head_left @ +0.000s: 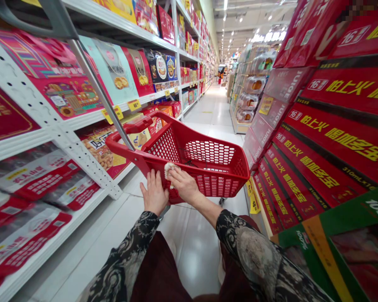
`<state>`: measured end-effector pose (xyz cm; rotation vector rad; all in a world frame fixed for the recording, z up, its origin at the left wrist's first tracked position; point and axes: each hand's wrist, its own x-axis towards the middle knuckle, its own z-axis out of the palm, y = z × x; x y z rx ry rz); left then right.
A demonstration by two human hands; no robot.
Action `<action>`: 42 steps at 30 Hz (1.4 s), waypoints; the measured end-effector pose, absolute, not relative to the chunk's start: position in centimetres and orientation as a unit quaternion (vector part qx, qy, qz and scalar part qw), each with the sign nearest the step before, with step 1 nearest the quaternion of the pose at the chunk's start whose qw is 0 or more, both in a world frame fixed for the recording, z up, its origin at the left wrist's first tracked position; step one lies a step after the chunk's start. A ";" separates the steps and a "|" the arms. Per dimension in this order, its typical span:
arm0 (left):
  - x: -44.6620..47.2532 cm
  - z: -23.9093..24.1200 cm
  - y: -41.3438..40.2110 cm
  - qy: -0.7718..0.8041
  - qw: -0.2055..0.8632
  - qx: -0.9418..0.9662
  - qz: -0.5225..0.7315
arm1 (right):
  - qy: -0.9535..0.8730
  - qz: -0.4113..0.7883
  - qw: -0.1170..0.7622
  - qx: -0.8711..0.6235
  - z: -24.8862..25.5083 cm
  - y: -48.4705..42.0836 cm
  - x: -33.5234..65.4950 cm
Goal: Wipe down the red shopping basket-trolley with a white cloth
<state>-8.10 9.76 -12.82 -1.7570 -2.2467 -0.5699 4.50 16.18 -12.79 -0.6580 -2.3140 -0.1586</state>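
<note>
A red plastic shopping basket cart point(204, 172) with lattice walls stands before me on the floor, its metal pull handle point(102, 94) slanting up to the upper left. My left hand point(155, 193) lies against the near side of the cart, fingers spread, holding nothing. Just right of it, my right hand point(183, 183) presses a crumpled whitish cloth point(171, 174) against the same red wall. The fingers of that hand lie over the cloth and hide part of it. Some thin dark item inside the basket is too small to make out.
White shelves point(82, 121) with boxed goods and bottle packs run along the left. On the right rises a stack of red drink cartons point(330, 142), close to the cart, with a green box point(343, 247) nearer me. The tiled aisle point(208, 105) stretches ahead, where a distant person appears.
</note>
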 end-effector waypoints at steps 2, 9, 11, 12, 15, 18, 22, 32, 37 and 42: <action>-8.0 -12.8 9.6 -0.764 0.119 -0.605 -0.192 | -0.905 -0.059 0.331 -0.260 -14.5 16.1 4.6; -8.0 -12.9 9.8 -0.766 0.117 -0.603 -0.189 | -0.898 -0.070 0.360 -0.243 -13.5 15.3 4.3; -8.0 -12.7 10.0 -0.768 0.116 -0.600 -0.192 | -0.887 -0.070 0.384 -0.247 -12.3 15.7 4.0; -7.9 -12.6 10.1 -0.768 0.115 -0.600 -0.193 | -0.885 -0.070 0.388 -0.249 -12.0 16.0 4.0; -7.8 -12.5 10.2 -0.764 0.120 -0.603 -0.195 | -0.894 -0.069 0.366 -0.251 -12.8 16.4 4.1; -7.7 -12.4 10.3 -0.760 0.126 -0.607 -0.198 | -0.905 -0.063 0.331 -0.259 -14.2 16.0 4.2; -8.2 -12.0 10.4 -0.759 0.128 -0.605 -0.202 | -0.907 -0.056 0.338 -0.244 -13.9 15.5 3.2; -9.7 -9.7 10.9 -0.740 0.167 -0.606 -0.239 | -0.878 -0.033 0.408 -0.249 -10.2 16.0 1.7; -8.3 -8.5 11.4 -0.706 0.199 -0.633 -0.248 | -0.831 -0.023 0.421 -0.363 -9.3 17.2 5.0; -6.6 -7.3 13.6 -0.669 0.202 -0.687 -0.199 | -0.830 -0.039 0.380 -0.407 -10.5 17.8 7.7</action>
